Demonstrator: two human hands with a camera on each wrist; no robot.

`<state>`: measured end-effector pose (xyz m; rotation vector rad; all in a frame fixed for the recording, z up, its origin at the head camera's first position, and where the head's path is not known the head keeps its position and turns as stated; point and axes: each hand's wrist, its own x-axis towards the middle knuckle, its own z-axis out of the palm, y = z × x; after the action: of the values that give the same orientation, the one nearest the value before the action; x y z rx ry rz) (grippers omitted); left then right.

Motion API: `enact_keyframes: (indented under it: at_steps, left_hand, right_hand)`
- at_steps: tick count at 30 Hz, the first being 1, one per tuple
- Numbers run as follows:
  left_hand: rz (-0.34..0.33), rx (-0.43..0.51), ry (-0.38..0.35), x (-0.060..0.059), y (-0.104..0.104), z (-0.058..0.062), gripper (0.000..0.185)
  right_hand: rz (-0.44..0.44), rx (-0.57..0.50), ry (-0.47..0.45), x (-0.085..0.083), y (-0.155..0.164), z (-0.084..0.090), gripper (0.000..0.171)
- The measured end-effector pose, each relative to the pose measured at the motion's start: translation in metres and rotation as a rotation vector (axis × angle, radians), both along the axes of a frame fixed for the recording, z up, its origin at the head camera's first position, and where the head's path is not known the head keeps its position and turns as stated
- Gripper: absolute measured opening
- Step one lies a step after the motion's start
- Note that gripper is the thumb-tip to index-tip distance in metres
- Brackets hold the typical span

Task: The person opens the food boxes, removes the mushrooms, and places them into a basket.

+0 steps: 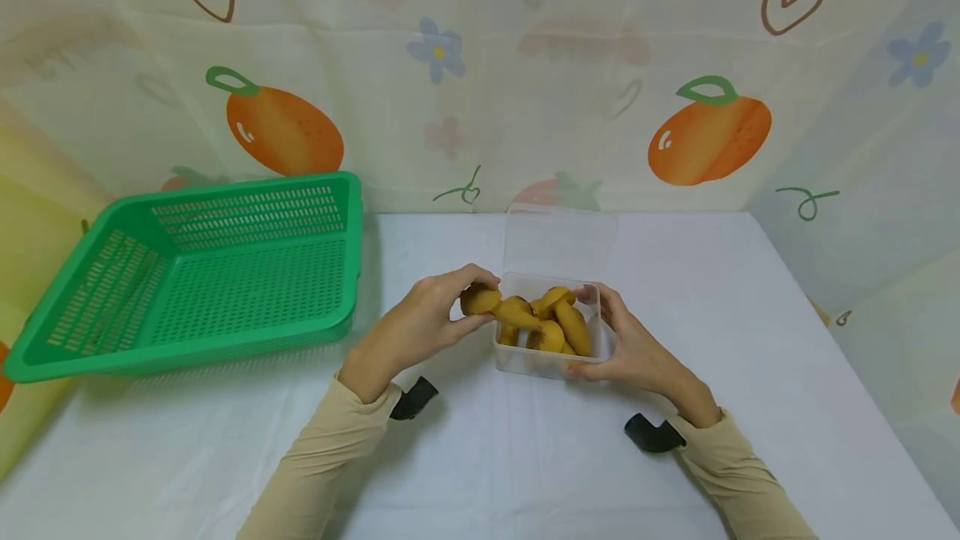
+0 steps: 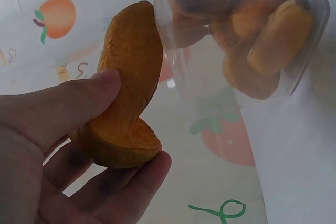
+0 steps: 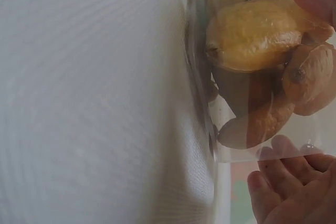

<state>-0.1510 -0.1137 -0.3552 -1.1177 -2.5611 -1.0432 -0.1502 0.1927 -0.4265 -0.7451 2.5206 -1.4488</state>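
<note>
Left hand [image 1: 423, 319] pinches one orange piece [image 1: 480, 299] between thumb and fingers, right at the left rim of the clear box [image 1: 551, 361], and I can see my thumb [image 2: 89, 95] laid along its side in the left wrist view. Right hand [image 1: 630, 348] curls round the box's right wall and holds it, fingertips [image 3: 273, 182] showing through the plastic. Both sit about the middle of the tabletop [image 1: 525, 457], which is covered in a plain white cloth with faint creases. Behind it and on both sides hangs a pale sheet printed with oranges, hearts, little flowers and strawberries. The piece I hold is short, curved and boat-shaped, with a finely grainy matte skin and a flat cut end; in the left wrist view that cut end lies low by my fingers and the long axis runs up and away to a rounded tip beside the box. More orange pieces [image 1: 558, 323] of the same kind are heaped in the box, pointing different ways. Its lid [image 1: 558, 240] stands open at the back, thin and see-through. A green plastic basket [image 1: 202, 273], slotted all over, sits tilted at the table's left edge, well apart from the box.
</note>
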Motion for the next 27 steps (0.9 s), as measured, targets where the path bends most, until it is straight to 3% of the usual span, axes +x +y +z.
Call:
enact_keyframes:
  at_steps: [6, 12, 21, 27]
  left_hand:
    - [0.009, 0.039, 0.027, 0.001, -0.007, 0.000, 0.035]
    - [0.079, 0.061, 0.083, 0.001, -0.018, -0.002, 0.035]
    - [0.181, 0.119, 0.258, -0.001, -0.058, 0.006, 0.038]
    - [0.279, 0.162, 0.264, -0.002, -0.081, 0.009, 0.041]
  right_hand:
    - [0.004, -0.009, 0.002, -0.001, 0.000, 0.000, 0.106]
    - [0.002, -0.002, -0.003, -0.001, 0.000, -0.001, 0.105]
    - [0.001, 0.019, -0.026, -0.002, 0.000, -0.002, 0.106]
    - [-0.003, 0.022, -0.041, -0.001, 0.001, -0.001, 0.108]
